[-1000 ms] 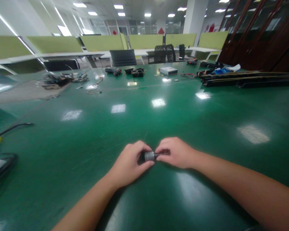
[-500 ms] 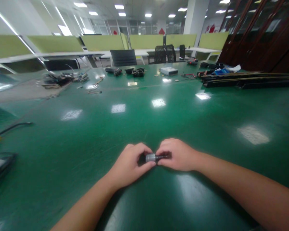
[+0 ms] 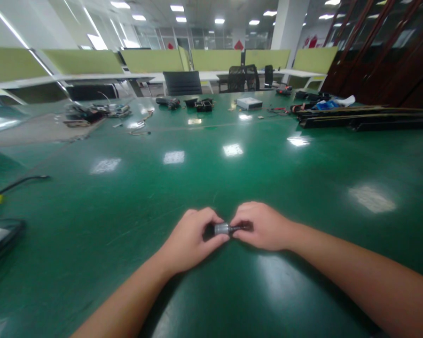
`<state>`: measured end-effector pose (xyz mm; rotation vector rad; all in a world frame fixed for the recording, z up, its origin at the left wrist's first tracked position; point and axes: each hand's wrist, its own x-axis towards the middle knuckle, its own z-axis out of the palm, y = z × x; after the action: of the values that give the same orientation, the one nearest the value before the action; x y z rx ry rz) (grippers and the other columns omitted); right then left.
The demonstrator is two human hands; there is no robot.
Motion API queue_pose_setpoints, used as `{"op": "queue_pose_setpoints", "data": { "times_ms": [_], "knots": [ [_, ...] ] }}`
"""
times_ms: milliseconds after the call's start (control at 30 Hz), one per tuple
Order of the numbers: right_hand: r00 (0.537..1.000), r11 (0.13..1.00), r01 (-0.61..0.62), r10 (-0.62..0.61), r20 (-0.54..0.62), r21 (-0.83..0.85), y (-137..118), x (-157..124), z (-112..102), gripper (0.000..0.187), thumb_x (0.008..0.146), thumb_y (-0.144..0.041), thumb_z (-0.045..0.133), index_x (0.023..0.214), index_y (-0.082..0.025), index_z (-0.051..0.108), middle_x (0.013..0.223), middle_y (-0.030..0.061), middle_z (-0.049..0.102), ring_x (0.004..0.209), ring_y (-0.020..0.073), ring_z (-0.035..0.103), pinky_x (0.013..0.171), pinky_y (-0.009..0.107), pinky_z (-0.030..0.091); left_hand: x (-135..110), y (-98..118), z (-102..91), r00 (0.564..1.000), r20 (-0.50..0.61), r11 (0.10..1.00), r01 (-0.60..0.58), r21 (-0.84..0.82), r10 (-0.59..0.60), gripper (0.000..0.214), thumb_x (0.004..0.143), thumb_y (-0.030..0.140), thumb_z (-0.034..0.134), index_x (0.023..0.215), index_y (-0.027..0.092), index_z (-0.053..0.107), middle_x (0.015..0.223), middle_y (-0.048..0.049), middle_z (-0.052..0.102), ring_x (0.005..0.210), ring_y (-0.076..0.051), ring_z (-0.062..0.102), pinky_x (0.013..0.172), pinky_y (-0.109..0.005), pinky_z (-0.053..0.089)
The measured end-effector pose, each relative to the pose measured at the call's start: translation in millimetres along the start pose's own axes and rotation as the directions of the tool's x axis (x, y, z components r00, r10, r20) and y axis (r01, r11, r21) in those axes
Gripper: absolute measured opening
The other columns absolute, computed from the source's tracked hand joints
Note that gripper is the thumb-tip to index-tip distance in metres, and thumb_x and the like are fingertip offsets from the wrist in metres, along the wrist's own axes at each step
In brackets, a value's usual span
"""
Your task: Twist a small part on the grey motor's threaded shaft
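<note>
Both of my hands rest on a glossy green table (image 3: 268, 178) near its front edge. Between them is a small metal cylinder (image 3: 221, 229) with a dark end piece. My left hand (image 3: 190, 239) is closed around the cylinder's left part, thumb and fingers pinching it. From the right, the fingers of my right hand (image 3: 262, 225) are pinched on the dark part sticking out of the cylinder. Most of the small part is hidden by my fingers.
A yellow-tipped black cable (image 3: 17, 185) and a dark tray edge (image 3: 0, 237) lie at the left. At the far side are scattered small parts (image 3: 95, 111), black tools (image 3: 197, 103), a white box (image 3: 249, 103) and long dark bars (image 3: 366, 118). Office chairs and green partitions stand behind.
The hands have barely moved. The dark part in my right fingers shows slightly more beside the metal cylinder than one second ago.
</note>
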<state>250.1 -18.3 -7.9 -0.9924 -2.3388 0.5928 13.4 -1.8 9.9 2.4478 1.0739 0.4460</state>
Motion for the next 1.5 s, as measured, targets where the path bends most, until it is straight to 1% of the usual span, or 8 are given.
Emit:
{"op": "queue_pose_setpoints", "data": {
  "times_ms": [267,400,600,867,1033,1167,1300,1500],
  "knots": [
    [1.0,1.0,-0.017,0.017,-0.003,-0.003,-2,-1,-3,0.007,0.082,-0.018,0.071,0.089,-0.017,0.073,0.08,0.001,0.067,0.075,0.0143,0.058,0.071,0.026,0.041,0,1,0.0,1.0,0.006,1.0,0.006,-0.007,-0.006,0.021,0.087,0.042,0.071,0.096,0.023,0.069,0.087,-0.0001,0.069,0.077,-0.019,0.06,0.077,-0.033,0.041],
    [1.0,1.0,-0.007,0.007,0.018,-0.025,-1,-1,-4,0.007,0.08,-0.017,0.072,0.088,-0.017,0.073,0.078,0.001,0.067,0.075,0.0153,0.058,0.072,0.028,0.041,-1,0,0.2,1.0,0.009,1.0,0.017,-0.004,-0.017,0.021,0.086,0.041,0.072,0.097,0.023,0.069,0.088,-0.0003,0.069,0.08,-0.02,0.06,0.079,-0.033,0.04],
    [1.0,0.999,-0.006,0.007,0.016,-0.046,1,-2,-8,0.007,0.079,-0.017,0.072,0.086,-0.017,0.072,0.08,0.0009,0.068,0.077,0.0155,0.059,0.075,0.029,0.041,-2,-2,0.0,1.0,0.005,1.0,0.018,-0.009,-0.018,0.022,0.086,0.042,0.072,0.097,0.023,0.069,0.088,-0.0002,0.069,0.079,-0.019,0.059,0.078,-0.033,0.04],
    [0.991,0.995,-0.083,0.088,0.098,-0.053,-2,-7,-23,0.006,0.079,-0.018,0.074,0.084,-0.017,0.071,0.08,0.0003,0.067,0.074,0.013,0.057,0.068,0.025,0.04,-2,-2,-0.4,1.0,0.014,0.999,0.024,-0.022,-0.024,0.022,0.087,0.042,0.071,0.098,0.023,0.069,0.088,-0.0004,0.069,0.079,-0.019,0.058,0.078,-0.033,0.04],
    [0.984,0.993,-0.104,0.111,0.139,-0.057,-2,-8,-28,0.009,0.08,-0.024,0.076,0.085,-0.018,0.072,0.081,0.0003,0.068,0.075,0.0129,0.058,0.069,0.025,0.041,-2,0,-0.8,1.0,0.015,0.999,0.027,-0.024,-0.026,0.022,0.086,0.042,0.071,0.098,0.023,0.069,0.09,-0.0005,0.069,0.08,-0.019,0.059,0.079,-0.033,0.04],
    [0.979,0.99,-0.114,0.126,0.159,-0.081,-1,-9,-32,0.006,0.081,-0.022,0.074,0.086,-0.018,0.073,0.082,0.0007,0.069,0.076,0.0133,0.059,0.07,0.025,0.042,-2,0,-0.5,1.0,0.01,0.999,0.021,-0.027,-0.021,0.021,0.086,0.041,0.072,0.098,0.024,0.069,0.09,0.0001,0.069,0.079,-0.019,0.059,0.08,-0.034,0.04],
    [0.967,0.986,-0.126,0.147,0.208,-0.109,1,-12,-41,0.005,0.08,-0.02,0.072,0.085,-0.018,0.074,0.081,0.0014,0.069,0.075,0.0142,0.06,0.069,0.025,0.043,-4,-1,-1.0,0.999,0.014,0.999,0.04,-0.028,-0.04,0.023,0.086,0.043,0.072,0.097,0.024,0.07,0.089,-0.0004,0.069,0.079,-0.02,0.059,0.078,-0.033,0.041],
    [0.963,0.977,-0.169,0.191,0.188,-0.128,2,-12,-48,0.006,0.08,-0.02,0.071,0.085,-0.019,0.074,0.082,0.0012,0.07,0.075,0.0142,0.06,0.068,0.025,0.043,-5,-3,-2.2,0.998,0.026,0.998,0.056,-0.03,-0.055,0.024,0.086,0.044,0.071,0.097,0.023,0.07,0.088,-0.001,0.068,0.08,-0.02,0.058,0.077,-0.033,0.041]
  ]
}}
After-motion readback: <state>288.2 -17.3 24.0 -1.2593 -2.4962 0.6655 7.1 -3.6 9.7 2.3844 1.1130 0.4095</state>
